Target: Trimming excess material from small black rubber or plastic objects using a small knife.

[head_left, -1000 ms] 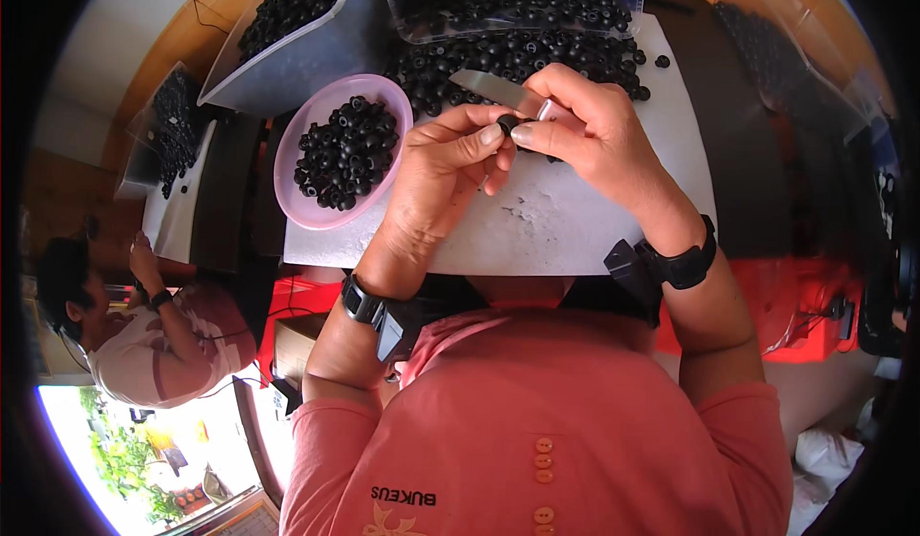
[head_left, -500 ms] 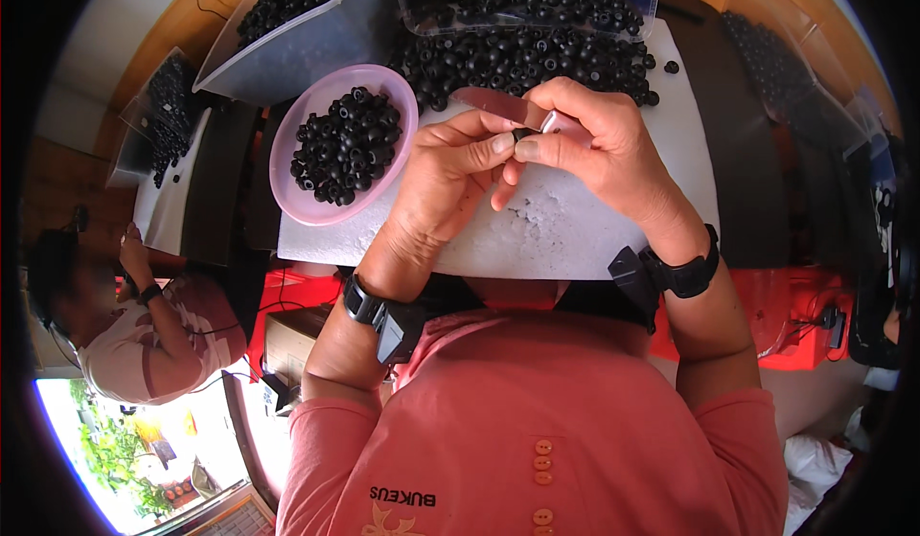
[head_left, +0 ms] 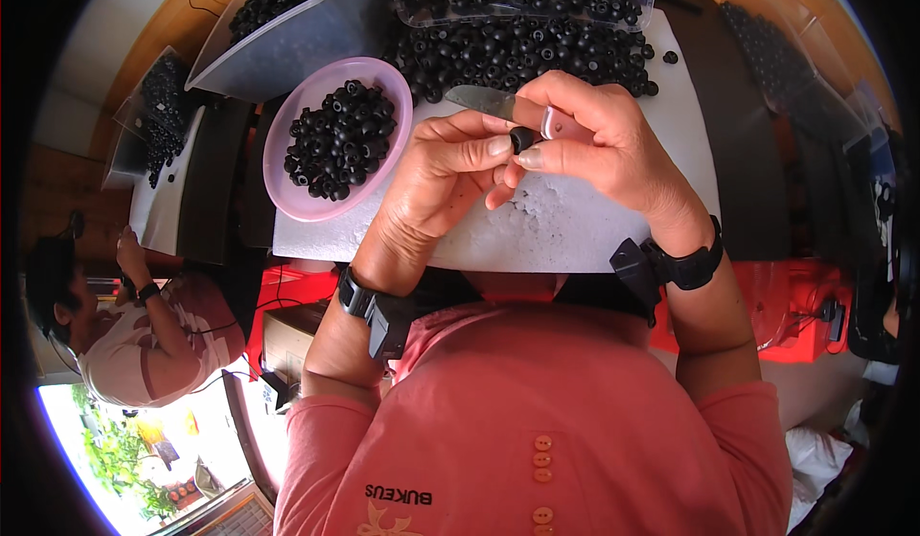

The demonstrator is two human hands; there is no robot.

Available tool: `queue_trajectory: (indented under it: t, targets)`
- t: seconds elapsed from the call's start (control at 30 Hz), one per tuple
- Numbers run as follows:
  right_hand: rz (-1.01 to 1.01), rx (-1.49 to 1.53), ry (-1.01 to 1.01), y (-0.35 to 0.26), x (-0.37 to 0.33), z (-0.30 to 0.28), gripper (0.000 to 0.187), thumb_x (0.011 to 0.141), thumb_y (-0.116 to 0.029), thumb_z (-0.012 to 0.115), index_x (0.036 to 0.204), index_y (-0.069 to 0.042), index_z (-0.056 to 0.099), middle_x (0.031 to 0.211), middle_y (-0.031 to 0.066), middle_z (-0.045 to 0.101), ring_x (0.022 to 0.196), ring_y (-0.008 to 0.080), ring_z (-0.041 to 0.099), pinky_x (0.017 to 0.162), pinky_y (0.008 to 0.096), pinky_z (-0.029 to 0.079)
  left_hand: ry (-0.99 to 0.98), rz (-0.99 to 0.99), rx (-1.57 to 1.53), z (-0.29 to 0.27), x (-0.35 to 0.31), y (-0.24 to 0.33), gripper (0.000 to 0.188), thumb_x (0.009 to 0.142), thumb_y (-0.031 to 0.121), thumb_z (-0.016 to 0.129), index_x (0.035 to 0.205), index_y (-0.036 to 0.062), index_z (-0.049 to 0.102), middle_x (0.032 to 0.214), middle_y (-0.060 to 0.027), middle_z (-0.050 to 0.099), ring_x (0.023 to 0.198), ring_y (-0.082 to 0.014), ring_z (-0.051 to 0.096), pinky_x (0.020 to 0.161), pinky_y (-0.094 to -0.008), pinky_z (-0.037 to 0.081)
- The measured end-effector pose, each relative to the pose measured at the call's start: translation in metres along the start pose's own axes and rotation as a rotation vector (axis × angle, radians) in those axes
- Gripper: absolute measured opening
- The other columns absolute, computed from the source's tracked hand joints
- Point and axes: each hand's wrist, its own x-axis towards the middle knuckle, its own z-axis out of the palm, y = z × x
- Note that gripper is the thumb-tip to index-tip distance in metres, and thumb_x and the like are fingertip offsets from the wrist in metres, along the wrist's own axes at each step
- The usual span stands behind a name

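Over the white board (head_left: 671, 191), my left hand (head_left: 446, 167) pinches a small round black piece with a hollow end (head_left: 521, 139) between thumb and fingers. My right hand (head_left: 609, 143) is closed around the pink handle of a knife (head_left: 484, 101), whose blade points left above my left fingers. The right thumb lies close against the black piece. Similar black pieces (head_left: 517, 47) spread in a heap just beyond both hands. To the left of my left hand, a pink plastic bowl (head_left: 278, 167) holds many more of them.
Clear plastic bins (head_left: 369, 28) full of black pieces stand at the back, one tilted at the left. Small dark scraps (head_left: 532, 208) dot the board near its front edge. At far left another person (head_left: 158, 335) sits by a second table; red plastic (head_left: 795, 311) shows at right.
The knife blade has turned and now looks grey rather than reddish. More of the black piece shows between my fingers. Both hands stay nearly in place, and the whole view has shifted slightly.
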Motion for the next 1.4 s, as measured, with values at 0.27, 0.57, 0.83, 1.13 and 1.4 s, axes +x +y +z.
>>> queue_trajectory:
  t: [0.27,0.57,0.83,1.13,1.4]
  targets:
    - [0.013,-0.067,0.153,0.003,0.001,0.007,0.026,0.085,-0.015,0.07,0.103,-0.001,0.059,0.059,0.0032,0.056,0.055,0.0093,0.053,0.053,0.026,0.041,-0.01,0.065,-0.015,-0.001,0.003,-0.001,0.022,0.095,0.011,0.061,0.109,-0.0058,0.064,0.089,-0.0129,0.067,0.071,-0.0189,0.064,0.049,-0.0277,0.047]
    - [0.149,-0.104,0.172,0.007,0.004,0.006,0.02,0.095,-0.021,0.061,0.086,-0.003,0.059,0.059,0.0089,0.057,0.051,0.0145,0.052,0.051,0.0294,0.041,0.037,0.108,0.023,0.0,0.005,-0.001,0.019,0.097,0.009,0.056,0.109,-0.0051,0.062,0.092,-0.0136,0.066,0.07,-0.017,0.061,0.049,-0.0269,0.047]
    - [0.137,-0.116,0.166,0.009,0.004,0.011,0.022,0.095,-0.021,0.061,0.083,-0.003,0.059,0.057,0.0087,0.052,0.05,0.0159,0.048,0.05,0.0317,0.039,0.09,0.158,0.117,0.006,0.003,0.0,0.017,0.098,0.007,0.054,0.107,-0.0049,0.063,0.092,-0.0146,0.066,0.07,-0.0174,0.062,0.049,-0.0275,0.048]
    - [0.312,-0.055,0.134,0.001,0.004,0.005,0.026,0.096,-0.023,0.059,0.082,-0.001,0.06,0.058,0.0083,0.052,0.052,0.0153,0.045,0.052,0.0322,0.038,0.087,0.141,0.079,0.006,0.004,-0.001,0.017,0.097,0.006,0.056,0.107,-0.0057,0.061,0.091,-0.0154,0.066,0.07,-0.0184,0.063,0.048,-0.0274,0.048]
    - [0.288,-0.092,0.142,0.003,0.005,0.008,0.026,0.095,-0.023,0.059,0.082,-0.001,0.06,0.061,0.0114,0.057,0.053,0.0202,0.052,0.053,0.0348,0.04,0.119,0.141,0.11,0.007,0.003,-0.003,0.014,0.096,0.003,0.056,0.106,-0.0049,0.061,0.09,-0.0153,0.066,0.07,-0.0186,0.063,0.048,-0.0275,0.048]
